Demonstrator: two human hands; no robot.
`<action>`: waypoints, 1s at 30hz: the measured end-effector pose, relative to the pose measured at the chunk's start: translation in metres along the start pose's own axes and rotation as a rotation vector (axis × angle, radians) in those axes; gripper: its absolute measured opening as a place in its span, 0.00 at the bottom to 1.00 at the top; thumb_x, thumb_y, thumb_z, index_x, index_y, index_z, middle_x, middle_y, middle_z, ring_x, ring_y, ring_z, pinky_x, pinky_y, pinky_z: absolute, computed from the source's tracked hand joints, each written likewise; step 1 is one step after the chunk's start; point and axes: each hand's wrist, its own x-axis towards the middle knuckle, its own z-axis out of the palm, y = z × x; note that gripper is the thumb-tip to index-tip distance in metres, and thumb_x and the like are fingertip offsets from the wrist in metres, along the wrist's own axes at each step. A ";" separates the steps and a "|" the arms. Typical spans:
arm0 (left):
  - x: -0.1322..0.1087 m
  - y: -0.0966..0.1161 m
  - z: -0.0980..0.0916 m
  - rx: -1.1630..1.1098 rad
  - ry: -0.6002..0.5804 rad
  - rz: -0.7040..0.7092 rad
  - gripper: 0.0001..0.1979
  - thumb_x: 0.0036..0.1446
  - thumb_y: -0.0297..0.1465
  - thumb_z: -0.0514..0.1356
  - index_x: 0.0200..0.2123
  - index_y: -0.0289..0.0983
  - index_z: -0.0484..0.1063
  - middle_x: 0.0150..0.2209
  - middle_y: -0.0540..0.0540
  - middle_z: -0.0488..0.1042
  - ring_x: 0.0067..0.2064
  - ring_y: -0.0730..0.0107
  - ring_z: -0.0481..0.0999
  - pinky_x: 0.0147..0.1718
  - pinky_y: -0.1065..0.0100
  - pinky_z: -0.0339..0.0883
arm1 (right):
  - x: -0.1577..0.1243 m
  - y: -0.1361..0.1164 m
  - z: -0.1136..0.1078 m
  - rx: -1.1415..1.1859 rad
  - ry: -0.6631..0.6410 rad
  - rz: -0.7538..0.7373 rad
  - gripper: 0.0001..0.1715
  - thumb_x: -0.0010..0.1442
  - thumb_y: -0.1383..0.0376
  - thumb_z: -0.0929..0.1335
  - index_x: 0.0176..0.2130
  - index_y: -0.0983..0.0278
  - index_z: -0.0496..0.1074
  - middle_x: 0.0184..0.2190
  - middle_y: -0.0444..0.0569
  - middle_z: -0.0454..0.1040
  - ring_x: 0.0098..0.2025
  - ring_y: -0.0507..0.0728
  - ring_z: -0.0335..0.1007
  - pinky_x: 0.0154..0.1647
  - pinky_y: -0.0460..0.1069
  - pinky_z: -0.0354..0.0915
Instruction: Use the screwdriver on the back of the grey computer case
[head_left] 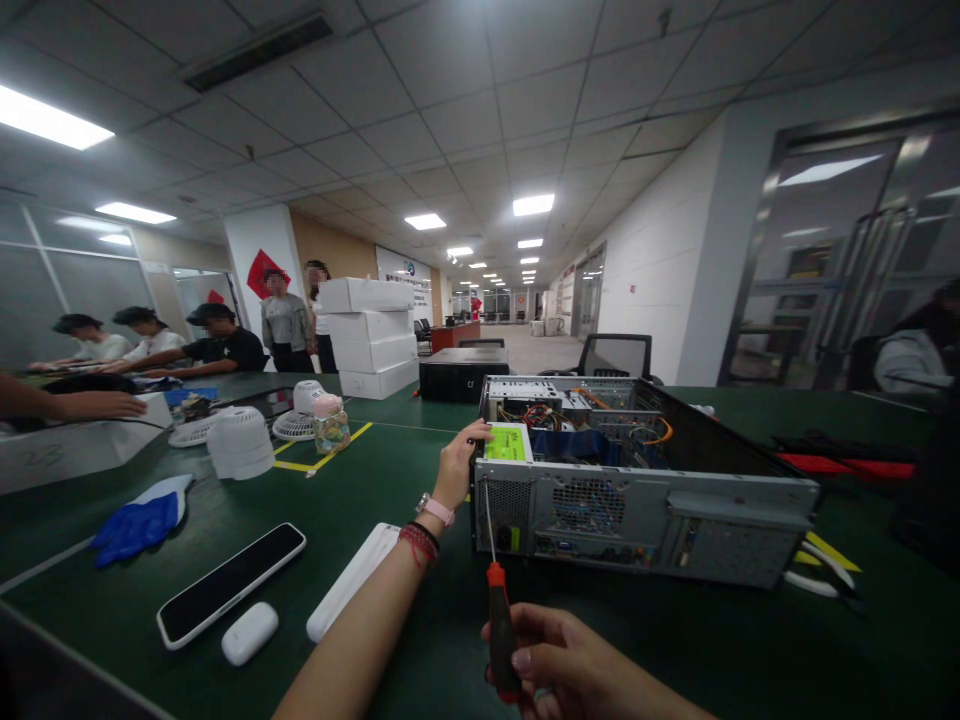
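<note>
An opened computer case lies on its side, its rear panel facing me. My left hand grips its left edge, fingertips at the power supply with a green label. My right hand is closed around the handle of a red and black screwdriver. The shaft points up and away, its tip at the upper left corner of the rear panel, by the power supply grille; whether it sits in a screw is too small to tell. Wires and boards show inside the case.
On the green table lie a phone, a white earbud case, a long white box and a blue-white glove. Small fans, a jar, stacked white boxes and a black case stand farther back. Pliers lie right. Other people work at left.
</note>
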 end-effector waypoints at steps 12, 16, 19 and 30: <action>0.000 0.000 0.000 -0.010 -0.009 0.001 0.18 0.60 0.32 0.45 0.33 0.35 0.73 0.47 0.41 0.74 0.56 0.62 0.67 0.58 0.58 0.55 | -0.002 -0.003 0.002 0.007 0.025 0.009 0.23 0.39 0.60 0.76 0.34 0.65 0.67 0.28 0.40 0.64 0.26 0.45 0.61 0.21 0.41 0.50; 0.000 0.000 0.000 -0.005 -0.006 -0.002 0.17 0.60 0.31 0.45 0.33 0.35 0.73 0.47 0.41 0.74 0.56 0.62 0.67 0.58 0.57 0.55 | -0.003 -0.006 0.002 -0.031 0.025 0.013 0.24 0.39 0.60 0.75 0.33 0.64 0.64 0.26 0.39 0.63 0.23 0.45 0.58 0.20 0.41 0.50; 0.000 -0.001 0.000 0.004 -0.011 0.000 0.17 0.60 0.31 0.44 0.33 0.35 0.73 0.47 0.41 0.74 0.56 0.63 0.67 0.58 0.58 0.55 | -0.003 -0.008 0.003 -0.064 0.030 0.026 0.25 0.39 0.59 0.75 0.34 0.64 0.63 0.28 0.41 0.66 0.23 0.44 0.57 0.20 0.41 0.49; 0.000 0.002 -0.001 0.021 -0.009 -0.002 0.18 0.60 0.33 0.44 0.33 0.36 0.73 0.47 0.42 0.74 0.56 0.62 0.67 0.57 0.58 0.55 | -0.003 -0.007 0.002 -0.096 0.030 0.036 0.28 0.42 0.58 0.73 0.38 0.64 0.59 0.29 0.44 0.73 0.18 0.43 0.54 0.19 0.42 0.48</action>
